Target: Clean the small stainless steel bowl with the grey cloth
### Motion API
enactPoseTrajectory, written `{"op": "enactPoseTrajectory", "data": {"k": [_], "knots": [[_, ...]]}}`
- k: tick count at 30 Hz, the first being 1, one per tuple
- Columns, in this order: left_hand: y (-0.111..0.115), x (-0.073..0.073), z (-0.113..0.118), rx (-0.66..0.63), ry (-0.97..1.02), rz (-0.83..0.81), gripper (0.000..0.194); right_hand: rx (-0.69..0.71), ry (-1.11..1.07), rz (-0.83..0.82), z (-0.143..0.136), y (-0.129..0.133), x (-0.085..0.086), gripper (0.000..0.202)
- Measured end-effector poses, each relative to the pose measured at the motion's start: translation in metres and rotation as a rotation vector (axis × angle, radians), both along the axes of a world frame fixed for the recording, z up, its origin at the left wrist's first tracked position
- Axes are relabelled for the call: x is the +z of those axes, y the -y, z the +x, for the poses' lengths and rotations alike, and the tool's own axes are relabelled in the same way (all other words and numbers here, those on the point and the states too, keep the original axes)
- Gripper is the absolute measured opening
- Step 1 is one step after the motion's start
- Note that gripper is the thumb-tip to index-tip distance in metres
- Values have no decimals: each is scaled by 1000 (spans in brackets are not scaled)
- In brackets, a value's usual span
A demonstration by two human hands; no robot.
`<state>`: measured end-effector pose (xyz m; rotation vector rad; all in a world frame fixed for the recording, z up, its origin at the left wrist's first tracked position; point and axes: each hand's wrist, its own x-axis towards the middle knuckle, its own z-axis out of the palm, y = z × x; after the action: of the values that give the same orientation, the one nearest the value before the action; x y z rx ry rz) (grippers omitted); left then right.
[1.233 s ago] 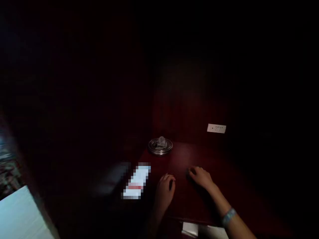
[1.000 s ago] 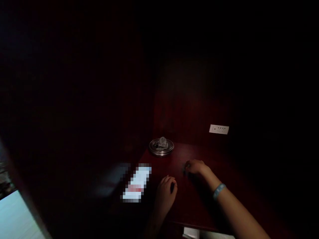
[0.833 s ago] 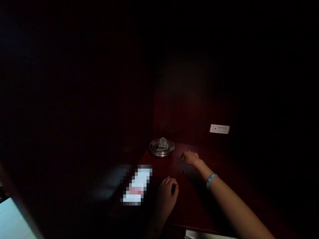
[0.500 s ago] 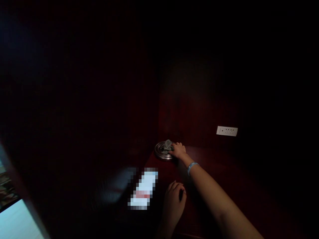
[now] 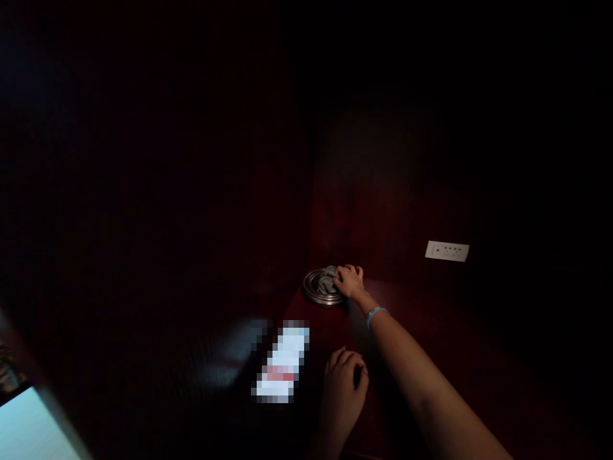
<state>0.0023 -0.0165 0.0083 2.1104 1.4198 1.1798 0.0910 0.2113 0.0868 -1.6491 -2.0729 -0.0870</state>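
A crumpled grey cloth [image 5: 327,281] lies in a round metal plate or tray [image 5: 311,295] near the far corner of the dark red surface [image 5: 407,332]. My right hand [image 5: 350,280], with a light blue band at the wrist, reaches to the plate's right side, its curled fingers closed on the cloth's right edge. Nearer to me, my left hand [image 5: 345,380] is bent with its fingers curled and thumb close to them. A small dark gap shows between thumb and fingers; whether anything is in it is too dark to tell.
Left of my left hand, a bright pixelated rectangle [image 5: 282,364] lies on the surface. A white socket panel [image 5: 447,251] is on the back wall. A dark wall rises on the left, with a pale surface [image 5: 36,425] beyond its edge at the lower left.
The whole view has shifted slightly, so most things appear farther right. My right hand has moved a little over the cloth, whose shape is flatter and more bunched. My left hand keeps its curled pose.
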Motion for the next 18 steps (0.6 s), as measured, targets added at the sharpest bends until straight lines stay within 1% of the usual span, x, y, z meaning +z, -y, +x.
{"op": "enactPoseTrajectory", "data": {"k": [3, 5, 6, 9, 11, 13, 14, 16, 18], "knots": [[-1, 0, 0, 3, -6, -2, 16, 83, -257, 192, 6, 0, 6, 16], [-1, 0, 0, -1, -7, -4, 15, 127, -454, 270, 13, 2, 13, 13], [0, 0, 0, -3, -5, -3, 15, 115, -516, 272, 17, 4, 19, 13], [-1, 0, -1, -17, 10, 5, 15, 54, -617, 299, 36, 16, 38, 18], [-4, -2, -3, -35, 45, 7, 15, 99, -696, 322, 53, 30, 50, 22], [-7, -2, -4, -36, 127, 29, 16, 165, -776, 304, 70, 49, 56, 27], [-8, -1, -4, -20, 180, 58, 18, 197, -815, 279, 78, 60, 56, 29], [-12, 5, -2, 32, 265, 141, 26, 266, -861, 174, 92, 84, 46, 31], [-15, 14, 3, 70, 326, 207, 48, 259, -821, 84, 102, 109, 27, 34]]}}
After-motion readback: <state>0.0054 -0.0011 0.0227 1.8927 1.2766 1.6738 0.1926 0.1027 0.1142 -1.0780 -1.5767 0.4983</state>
